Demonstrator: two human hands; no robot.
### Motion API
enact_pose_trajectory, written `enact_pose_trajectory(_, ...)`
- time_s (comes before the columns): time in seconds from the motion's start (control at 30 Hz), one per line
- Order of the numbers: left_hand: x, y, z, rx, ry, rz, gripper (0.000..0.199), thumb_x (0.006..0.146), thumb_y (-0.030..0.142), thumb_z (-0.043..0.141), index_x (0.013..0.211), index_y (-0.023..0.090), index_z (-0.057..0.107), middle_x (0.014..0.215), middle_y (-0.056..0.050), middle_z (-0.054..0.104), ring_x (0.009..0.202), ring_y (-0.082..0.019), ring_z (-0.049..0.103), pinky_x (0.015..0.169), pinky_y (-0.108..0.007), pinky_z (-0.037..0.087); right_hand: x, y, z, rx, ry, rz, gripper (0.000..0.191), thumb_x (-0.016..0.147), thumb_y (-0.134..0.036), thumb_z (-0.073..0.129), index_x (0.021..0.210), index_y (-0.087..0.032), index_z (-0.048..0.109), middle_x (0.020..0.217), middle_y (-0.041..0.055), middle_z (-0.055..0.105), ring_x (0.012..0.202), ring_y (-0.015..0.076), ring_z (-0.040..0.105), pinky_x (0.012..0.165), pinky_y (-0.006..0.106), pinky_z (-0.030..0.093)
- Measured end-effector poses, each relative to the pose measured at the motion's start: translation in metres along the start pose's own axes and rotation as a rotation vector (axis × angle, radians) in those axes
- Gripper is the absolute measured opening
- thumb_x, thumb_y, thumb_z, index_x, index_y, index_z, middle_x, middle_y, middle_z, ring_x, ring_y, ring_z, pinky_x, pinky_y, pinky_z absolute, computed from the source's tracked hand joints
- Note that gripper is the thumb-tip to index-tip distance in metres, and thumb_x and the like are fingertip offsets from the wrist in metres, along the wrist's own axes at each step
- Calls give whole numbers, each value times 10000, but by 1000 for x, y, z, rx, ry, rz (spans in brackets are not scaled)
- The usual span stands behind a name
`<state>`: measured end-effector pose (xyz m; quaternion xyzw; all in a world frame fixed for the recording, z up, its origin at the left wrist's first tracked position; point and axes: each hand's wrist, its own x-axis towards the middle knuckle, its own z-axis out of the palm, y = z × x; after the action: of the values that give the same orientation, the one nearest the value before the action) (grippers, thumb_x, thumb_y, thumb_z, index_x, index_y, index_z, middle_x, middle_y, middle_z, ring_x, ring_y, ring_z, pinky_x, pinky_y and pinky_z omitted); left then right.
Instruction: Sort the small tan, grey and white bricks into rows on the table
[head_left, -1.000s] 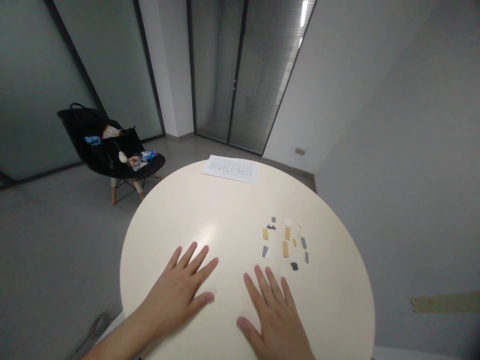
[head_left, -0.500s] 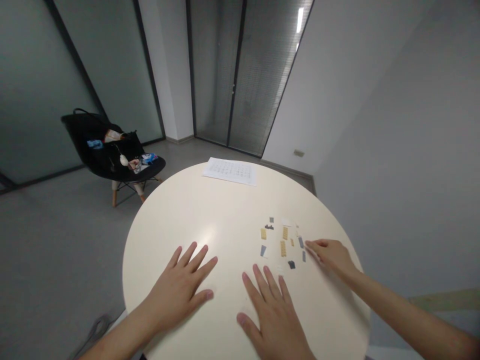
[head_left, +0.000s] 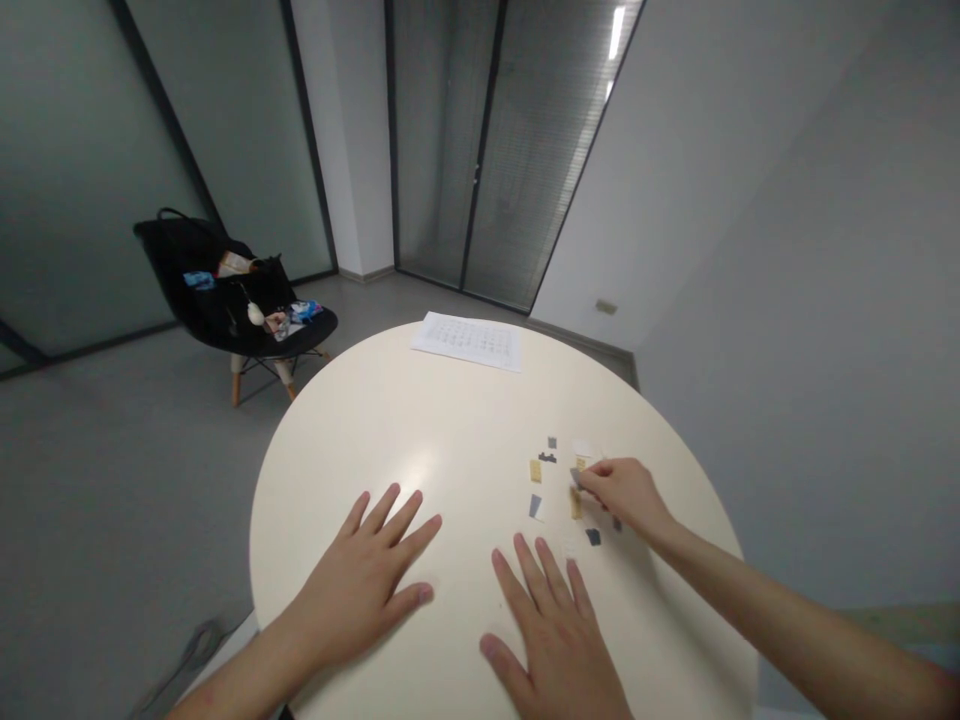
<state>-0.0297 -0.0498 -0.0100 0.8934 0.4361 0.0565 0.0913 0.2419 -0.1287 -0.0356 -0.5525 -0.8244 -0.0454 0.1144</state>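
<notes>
My left hand (head_left: 367,580) lies flat on the round white table (head_left: 360,420), its fingers spread and nothing in them. Also palm down is my right hand (head_left: 559,635), with fingers apart and its fingertips just short of a loose group of small flat pieces. Among these are a dark piece (head_left: 593,537), a grey-and-white piece (head_left: 535,506) and a yellow piece (head_left: 535,471). Another person's hand (head_left: 622,490) reaches in from the right and pinches a small grey piece (head_left: 576,478) above the yellow ones. It partly hides the pieces beneath.
A printed paper sheet (head_left: 469,341) lies near the table's far edge. Beyond the table at left stands a black chair (head_left: 172,270) with a bag and small packets on it. A grey wall (head_left: 787,350) rises at the right, and a cable lies on the floor at lower left.
The other person's hand has moved left from the right edge of the group, carrying a grey piece. Both my hands stay flat; the view has shifted slightly.
</notes>
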Motion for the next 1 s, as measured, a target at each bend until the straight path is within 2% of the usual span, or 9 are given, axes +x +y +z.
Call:
enact_pose_trajectory(0.13,0,0,-1,-21,59,18,631,914,601,433,1485,377,291,1562,-46,302,1436,-381,213,1105,-640,198,7,3,-7,101,149,-30,567,813,-497,601,1341,-293,556,1266,83,646,1092,384,629,880,596,519)
enact_pose_trajectory(0.23,0,2,-2,-100,153,12,453,928,475,488,1344,295,501,1426,-65,503,1364,-340,355,1092,-573,266,42,42,-20,474,179,42,111,783,-383,654,819,-315,734,795,12,747,730,239,709,623,389,581)
enact_pose_trajectory(0.3,0,2,-2,-177,201,-10,252,945,372,473,1072,222,631,1162,-78,648,1169,-281,526,992,-476,386,76,81,-25,521,179,112,271,843,-361,579,597,-298,674,493,-6,625,463,180,611,421,315,486)
enact_pose_trajectory(0.37,-1,2,0,-228,229,-38,256,954,318,444,804,182,601,867,-63,651,891,-217,587,808,-380,445,105,114,-25,548,168,178,451,878,-335,514,434,-277,569,315,-24,459,286,140,460,296,267,342)
enact_pose_trajectory(0.5,-3,2,4,-230,227,-39,347,953,305,426,635,175,471,635,-16,533,646,-157,503,618,-298,367,131,137,-11,616,115,250,459,872,-348,520,418,-282,561,315,-19,479,267,127,432,271,254,319)
enact_pose_trajectory(0.63,0,6,2,-224,135,-6,366,946,312,426,608,175,449,596,-1,511,606,-142,475,598,-285,320,124,137,-16,648,99,328,451,880,-394,506,451,-281,584,370,8,538,292,139,448,288,275,346)
enact_pose_trajectory(0.77,7,12,-7,-242,51,8,350,939,324,437,626,178,488,605,2,531,596,-136,476,592,-284,298,75,123,-41,592,241,372,416,943,-425,398,691,-264,687,592,42,670,373,150,507,335,285,367)
enact_pose_trajectory(0.87,12,17,-13,-248,-8,41,331,937,331,445,651,181,519,627,1,557,605,-138,495,591,-285,293,24,76,-44,336,361,37,312,921,-360,471,681,-263,644,542,15,607,366,142,438,343,287,283)
enact_pose_trajectory(1.0,22,24,-18,-221,-69,102,316,934,329,449,672,183,547,650,-6,590,614,-144,523,586,-287,298,-5,7,-24,257,347,-138,390,868,-183,516,491,-224,426,423,-32,431,394,99,388,417,270,260)
